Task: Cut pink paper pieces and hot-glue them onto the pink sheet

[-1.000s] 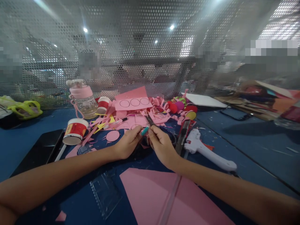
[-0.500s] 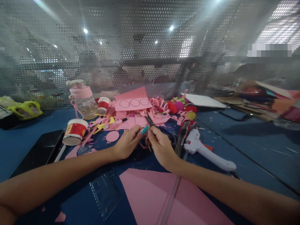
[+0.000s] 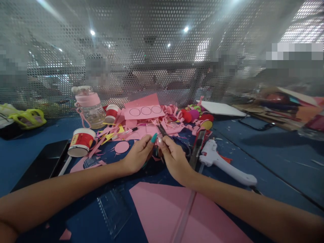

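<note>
My left hand [image 3: 138, 153] and my right hand [image 3: 176, 158] meet over the middle of the table. Thumbs and fingers are pinched closed at the tips, almost touching. A teal nail shows on the left thumb; whatever sits between the fingertips is too small and hidden to name. Just beyond them a dark, narrow blade-like piece [image 3: 162, 130] points into the pink paper scraps [image 3: 144, 130]. A cut pink circle [image 3: 122, 147] lies left of my left hand. Below the wrists is a large pink sheet [image 3: 162, 209] with a clear glue stick [image 3: 186, 216] across it.
A white glue gun [image 3: 227, 163] lies on the right, beside a dark cutter-like tool [image 3: 198, 150]. Paper cups [image 3: 82, 143], a water bottle [image 3: 89, 108] and a black phone-like slab [image 3: 40, 165] are on the left. Pink paper with drawn circles [image 3: 144, 107] stands behind.
My fingertips have shifted slightly, the left thumb turning more upright. Both hands stay together in nearly the same place. The view has moved very little.
</note>
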Demonstrator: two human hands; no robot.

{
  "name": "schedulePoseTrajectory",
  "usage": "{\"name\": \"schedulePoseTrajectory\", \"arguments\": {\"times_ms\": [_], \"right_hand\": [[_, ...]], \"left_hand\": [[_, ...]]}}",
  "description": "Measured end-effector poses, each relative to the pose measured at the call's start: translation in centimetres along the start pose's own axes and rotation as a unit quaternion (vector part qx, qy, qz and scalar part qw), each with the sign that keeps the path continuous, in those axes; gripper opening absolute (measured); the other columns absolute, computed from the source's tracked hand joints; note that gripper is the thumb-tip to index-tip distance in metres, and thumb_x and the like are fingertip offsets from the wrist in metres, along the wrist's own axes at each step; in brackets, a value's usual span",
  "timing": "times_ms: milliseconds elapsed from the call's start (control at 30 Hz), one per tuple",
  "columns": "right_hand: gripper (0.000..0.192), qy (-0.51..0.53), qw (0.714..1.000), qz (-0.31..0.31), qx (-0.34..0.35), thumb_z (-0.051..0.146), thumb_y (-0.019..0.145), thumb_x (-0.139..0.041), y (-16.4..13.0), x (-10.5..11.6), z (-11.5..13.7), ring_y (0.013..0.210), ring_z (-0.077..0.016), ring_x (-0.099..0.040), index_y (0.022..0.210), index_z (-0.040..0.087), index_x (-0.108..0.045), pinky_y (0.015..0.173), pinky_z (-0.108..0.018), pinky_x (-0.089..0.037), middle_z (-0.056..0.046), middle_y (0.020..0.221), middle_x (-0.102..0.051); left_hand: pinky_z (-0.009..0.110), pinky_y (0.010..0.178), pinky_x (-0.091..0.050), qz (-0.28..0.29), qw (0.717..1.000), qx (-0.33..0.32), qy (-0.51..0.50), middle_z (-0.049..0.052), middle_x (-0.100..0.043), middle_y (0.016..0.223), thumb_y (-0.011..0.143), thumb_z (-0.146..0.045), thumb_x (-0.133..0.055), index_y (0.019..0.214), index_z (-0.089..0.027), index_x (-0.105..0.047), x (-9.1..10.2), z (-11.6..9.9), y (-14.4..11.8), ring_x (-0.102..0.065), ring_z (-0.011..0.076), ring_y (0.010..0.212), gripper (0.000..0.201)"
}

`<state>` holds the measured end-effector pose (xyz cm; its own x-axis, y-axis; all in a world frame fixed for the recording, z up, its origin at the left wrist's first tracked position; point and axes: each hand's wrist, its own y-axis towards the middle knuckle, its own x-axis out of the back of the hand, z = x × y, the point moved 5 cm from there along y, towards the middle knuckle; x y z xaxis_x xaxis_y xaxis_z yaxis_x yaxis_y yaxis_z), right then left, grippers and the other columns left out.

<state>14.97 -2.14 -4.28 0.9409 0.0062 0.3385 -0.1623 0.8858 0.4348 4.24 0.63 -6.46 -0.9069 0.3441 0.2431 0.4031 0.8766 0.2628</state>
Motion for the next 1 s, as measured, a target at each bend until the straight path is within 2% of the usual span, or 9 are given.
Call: {"name": "schedulePoseTrajectory", "arguments": {"times_ms": [267, 433, 667, 1000], "right_hand": [[0.033, 0.058, 0.998, -0.005, -0.023, 0.042, 0.089, -0.034, -0.18, -0.26, -0.65, 0.044, -0.0081, -0.032, 0.064, 0.021, -0.035, 0.043, -0.023, -0.027, 0.007, 0.050, -0.034], [0.033, 0.049, 0.998, -0.001, -0.049, 0.042, 0.089, -0.036, -0.13, -0.30, -0.78, 0.043, -0.0078, -0.034, 0.064, 0.020, -0.038, 0.042, -0.022, -0.026, 0.007, 0.049, -0.037], [0.034, 0.050, 0.998, 0.003, -0.023, 0.039, 0.090, -0.033, -0.08, -0.21, -0.71, 0.044, -0.0083, -0.037, 0.062, 0.021, -0.036, 0.044, -0.022, -0.028, 0.006, 0.048, -0.039], [0.034, 0.071, 0.997, 0.016, -0.015, 0.043, 0.090, -0.033, -0.15, -0.36, -0.41, 0.044, -0.0081, -0.036, 0.064, 0.021, -0.038, 0.043, -0.022, -0.027, 0.006, 0.051, -0.039]], "left_hand": [[0.018, 0.039, -0.025, -0.024, 0.999, -0.013, 0.023, -0.008, -0.035, 0.048, 0.086, -0.049, -0.037, 0.073, -0.018, -0.039, 0.22, 0.45, -0.02, -0.033, 0.0051, 0.039, 0.034], [0.017, 0.040, -0.026, -0.013, 0.999, -0.017, 0.036, -0.008, -0.036, 0.047, 0.086, -0.048, -0.037, 0.074, -0.018, -0.041, 0.16, 0.44, -0.05, -0.033, 0.0051, 0.040, 0.033], [0.017, 0.038, -0.023, -0.012, 1.000, -0.017, 0.023, -0.009, -0.029, 0.048, 0.086, -0.048, -0.037, 0.074, -0.018, -0.041, 0.10, -0.02, -0.09, -0.026, 0.0041, 0.038, 0.033], [0.016, 0.034, -0.022, -0.006, 0.999, -0.020, -0.031, -0.009, -0.034, 0.041, 0.086, -0.052, -0.034, 0.079, -0.018, -0.042, -0.07, 0.04, -0.19, -0.029, 0.0044, 0.033, 0.036]]}}
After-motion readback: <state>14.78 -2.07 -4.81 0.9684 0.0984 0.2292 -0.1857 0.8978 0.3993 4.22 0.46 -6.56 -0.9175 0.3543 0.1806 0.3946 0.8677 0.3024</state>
